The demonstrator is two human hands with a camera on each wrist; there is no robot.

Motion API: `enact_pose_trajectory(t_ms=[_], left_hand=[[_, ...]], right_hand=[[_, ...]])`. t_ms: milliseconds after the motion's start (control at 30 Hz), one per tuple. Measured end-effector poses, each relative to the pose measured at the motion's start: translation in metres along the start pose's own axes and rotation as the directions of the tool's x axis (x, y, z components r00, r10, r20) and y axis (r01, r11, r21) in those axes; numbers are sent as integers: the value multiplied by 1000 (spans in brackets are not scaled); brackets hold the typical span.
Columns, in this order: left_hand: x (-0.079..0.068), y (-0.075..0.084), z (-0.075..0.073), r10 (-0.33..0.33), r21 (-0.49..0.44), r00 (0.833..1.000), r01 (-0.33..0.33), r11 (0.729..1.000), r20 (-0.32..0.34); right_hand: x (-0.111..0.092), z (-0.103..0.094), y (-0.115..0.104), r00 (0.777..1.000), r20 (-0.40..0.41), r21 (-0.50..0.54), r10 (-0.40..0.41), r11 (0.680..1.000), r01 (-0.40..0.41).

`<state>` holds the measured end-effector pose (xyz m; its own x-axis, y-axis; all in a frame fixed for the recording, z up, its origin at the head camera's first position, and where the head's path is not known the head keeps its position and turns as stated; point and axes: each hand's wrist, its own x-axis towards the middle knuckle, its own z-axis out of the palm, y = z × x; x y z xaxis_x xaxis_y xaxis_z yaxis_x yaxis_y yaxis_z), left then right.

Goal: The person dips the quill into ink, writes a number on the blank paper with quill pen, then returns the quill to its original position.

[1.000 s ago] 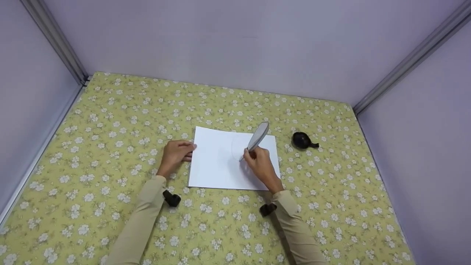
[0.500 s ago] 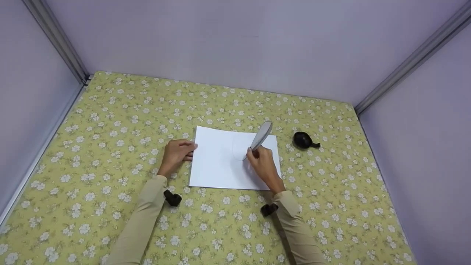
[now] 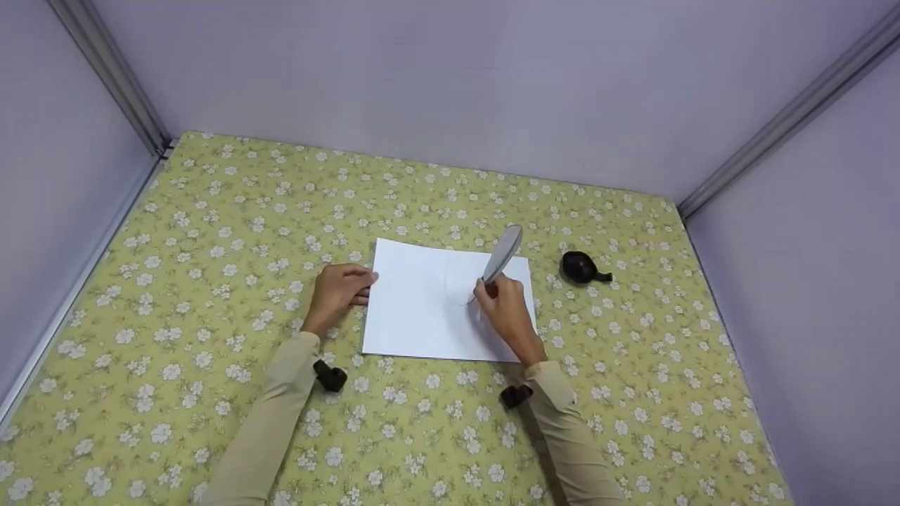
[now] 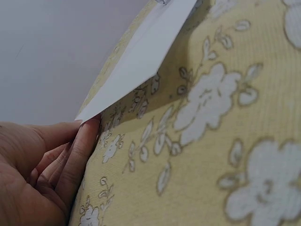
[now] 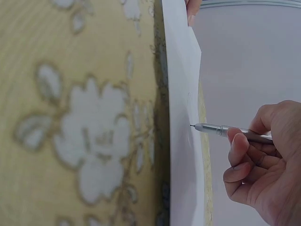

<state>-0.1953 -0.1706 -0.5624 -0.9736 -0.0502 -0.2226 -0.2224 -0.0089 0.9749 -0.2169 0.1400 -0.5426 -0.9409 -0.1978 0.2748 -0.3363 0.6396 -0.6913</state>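
Note:
My right hand (image 3: pixel 508 309) pinches a feather-shaped pen (image 3: pixel 503 251) over a white sheet of paper (image 3: pixel 408 316). The grey feather top leans up and to the right. In the right wrist view the pen (image 5: pixel 214 128) shows a silver barrel, its fine tip right at the paper (image 5: pixel 183 155). A faint curved line (image 3: pixel 446 281) runs on the sheet just left of the pen. At the sheet's left edge my left hand (image 3: pixel 339 292) grips the paper; in the left wrist view its thumb and finger (image 4: pixel 88 136) pinch the raised edge.
A small black round object with a short stem (image 3: pixel 579 268) lies right of the paper. Yellow flowered cloth (image 3: pixel 232 281) covers the table. Pale walls (image 3: pixel 422 84) enclose the back and sides. Dark wrist cameras sit on both sleeves.
My right hand and the pen have shifted slightly right and then up across the paper, and the faint curve has grown longer along its bottom. The left hand keeps its hold.

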Motion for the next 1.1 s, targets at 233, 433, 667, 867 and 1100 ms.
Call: enact_pose_trajectory(t_ms=[233,433,667,867,1100], left_hand=[[2,-1,1,-7,3,1000,7,1000,7],[3,0,1,-27,-9,1000,27,1000,-7],[1,1,2,-12,-31,1000,11,999,-5],[0,1,1,0,-7,1000,0,1000,-10],[1,1,1,-7,23,1000,7,1000,-4]], right_hand=[[0,-1,1,1000,-17,-11,-5,1000,5],[1,-1,2,999,-36,-24,-32,999,31],[2,-3,3,997,-64,-39,-41,999,38],[3,-5,4,999,-38,-10,-15,1000,14],[4,-6,5,999,-35,7,-12,1000,13]])
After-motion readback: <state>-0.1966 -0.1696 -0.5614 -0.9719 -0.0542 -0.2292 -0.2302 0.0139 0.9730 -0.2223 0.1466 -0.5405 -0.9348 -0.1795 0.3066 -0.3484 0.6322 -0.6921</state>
